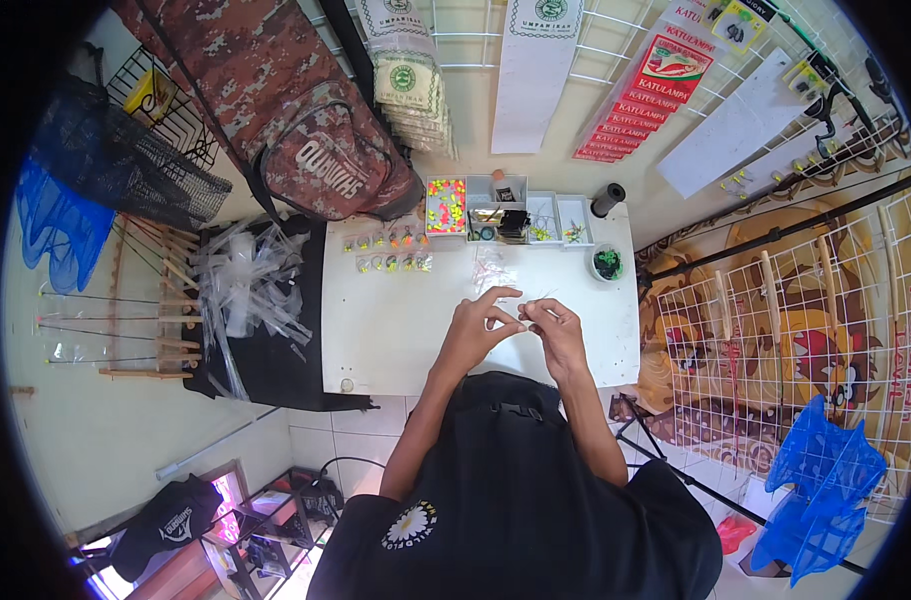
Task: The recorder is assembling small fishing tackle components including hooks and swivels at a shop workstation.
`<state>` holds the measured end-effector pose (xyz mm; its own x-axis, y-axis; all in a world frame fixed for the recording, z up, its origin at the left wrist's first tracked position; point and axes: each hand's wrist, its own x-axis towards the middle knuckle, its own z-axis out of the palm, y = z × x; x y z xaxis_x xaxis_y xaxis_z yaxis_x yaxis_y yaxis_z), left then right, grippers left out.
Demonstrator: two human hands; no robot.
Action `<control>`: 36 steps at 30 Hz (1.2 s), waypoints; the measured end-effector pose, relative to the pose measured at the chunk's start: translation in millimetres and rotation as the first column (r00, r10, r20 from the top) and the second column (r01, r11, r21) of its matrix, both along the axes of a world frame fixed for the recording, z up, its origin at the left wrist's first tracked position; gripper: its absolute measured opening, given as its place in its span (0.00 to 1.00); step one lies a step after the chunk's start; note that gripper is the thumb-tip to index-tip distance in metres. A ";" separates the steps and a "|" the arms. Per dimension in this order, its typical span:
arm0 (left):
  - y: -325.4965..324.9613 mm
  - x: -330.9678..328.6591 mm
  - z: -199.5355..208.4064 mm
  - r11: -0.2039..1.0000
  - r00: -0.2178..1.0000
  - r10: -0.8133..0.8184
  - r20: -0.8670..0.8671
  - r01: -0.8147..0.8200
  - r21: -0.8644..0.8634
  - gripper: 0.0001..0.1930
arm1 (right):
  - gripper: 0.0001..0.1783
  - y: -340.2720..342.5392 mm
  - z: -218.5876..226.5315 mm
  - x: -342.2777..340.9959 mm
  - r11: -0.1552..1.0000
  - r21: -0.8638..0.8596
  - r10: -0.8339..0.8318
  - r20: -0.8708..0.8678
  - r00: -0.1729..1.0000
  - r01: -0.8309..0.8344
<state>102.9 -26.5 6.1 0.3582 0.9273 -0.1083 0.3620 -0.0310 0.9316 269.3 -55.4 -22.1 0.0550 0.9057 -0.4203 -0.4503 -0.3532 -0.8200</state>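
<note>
Bright, diffuse light falls across the white tabletop (386, 335); clear plastic strips (241, 290) to its left carry pale glints. At lower left, a pink patch (232, 495) glows strongly against dimmer surroundings. The black shirt (576, 500) retains little tonal detail. Fisheye distortion bows the white wire grid (728, 380) at right, and black vignetting rounds the corners. Fine detail between left hand (473, 330) and right hand (559, 333) is poorly resolved.
</note>
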 end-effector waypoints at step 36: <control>13.5 -8.4 -0.8 0.991 0.931 0.135 0.340 -0.121 -0.063 0.05 | 0.07 4.5 52.1 8.5 0.879 0.329 -0.007 0.732 0.682 -0.344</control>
